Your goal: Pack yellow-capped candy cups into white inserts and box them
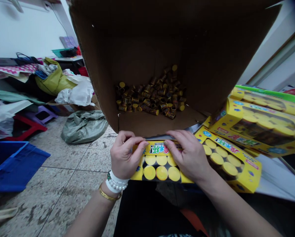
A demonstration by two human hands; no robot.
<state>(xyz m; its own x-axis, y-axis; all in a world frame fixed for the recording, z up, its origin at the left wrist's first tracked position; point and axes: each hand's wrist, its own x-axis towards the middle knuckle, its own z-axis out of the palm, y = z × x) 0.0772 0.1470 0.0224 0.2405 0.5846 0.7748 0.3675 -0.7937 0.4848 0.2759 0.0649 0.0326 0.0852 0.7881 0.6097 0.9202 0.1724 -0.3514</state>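
Both my hands grip one small yellow window box [159, 164] with round yellow caps showing through its clear front. My left hand [124, 154] pinches its top left corner, fingers curled, with a pearl bracelet and a gold bangle at the wrist. My right hand [189, 154] presses on its top right edge, fingers bent over the flap. Just beyond the box stands a large tilted brown carton [162, 39] with a heap of small yellow-capped brown cylinders [152, 95] at its bottom.
More yellow window boxes [226, 161] [263, 128] are stacked at the right on a white surface. On the speckled tile floor lie a blue plastic crate [11, 164], a grey-green sack [84, 126], red and purple stools, bags and clutter at the left.
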